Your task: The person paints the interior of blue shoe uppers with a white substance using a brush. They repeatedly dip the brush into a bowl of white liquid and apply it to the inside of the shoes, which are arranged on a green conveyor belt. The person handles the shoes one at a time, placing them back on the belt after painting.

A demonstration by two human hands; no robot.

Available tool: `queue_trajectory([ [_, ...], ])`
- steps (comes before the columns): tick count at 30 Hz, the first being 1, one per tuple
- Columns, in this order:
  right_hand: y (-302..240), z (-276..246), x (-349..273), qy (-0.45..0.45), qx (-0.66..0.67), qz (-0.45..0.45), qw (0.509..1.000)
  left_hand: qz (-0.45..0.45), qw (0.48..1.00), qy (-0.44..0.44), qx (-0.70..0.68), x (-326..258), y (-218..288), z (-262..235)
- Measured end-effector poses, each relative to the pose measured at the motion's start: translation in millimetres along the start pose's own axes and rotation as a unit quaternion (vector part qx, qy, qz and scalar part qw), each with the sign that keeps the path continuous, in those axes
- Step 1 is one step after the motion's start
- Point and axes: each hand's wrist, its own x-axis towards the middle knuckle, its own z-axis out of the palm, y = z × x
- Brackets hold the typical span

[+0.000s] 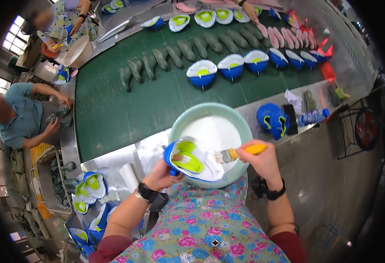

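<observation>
My left hand (158,176) grips a blue shoe upper (210,168) by its side, its white underside and lime-green lining turned up. Closed round the yellow handle of a paintbrush (230,155) is my right hand (263,163). The bristles touch or nearly touch the upper's white edge; I cannot tell which. Both hands are over a pale green basin (240,116) that holds white liquid (212,131). The basin stands right in front of me at the table's near edge, partly covered by the upper.
Dark green shoe lasts (173,56), blue uppers (232,67) and pink insoles (286,38) line the green conveyor belt (109,118). More uppers (94,184) lie at lower left. A bottle (311,117) and blue uppers (272,119) sit at right. Co-workers (23,111) work at left and beyond.
</observation>
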Motion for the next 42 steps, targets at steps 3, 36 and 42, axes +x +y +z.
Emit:
queue_trajectory([
  [3,-8,-8,8,0.054,0.042,0.026,0.997,0.194,0.974,0.065,0.093,11,65,-18],
  [36,-13,32,35,0.017,0.006,-0.084,0.996,0.329,0.676,0.659,-0.03,-276,-7,-478],
  [42,-45,44,19,0.002,-0.018,-0.033,0.999,0.469,0.784,0.394,-0.098,-196,78,-357],
])
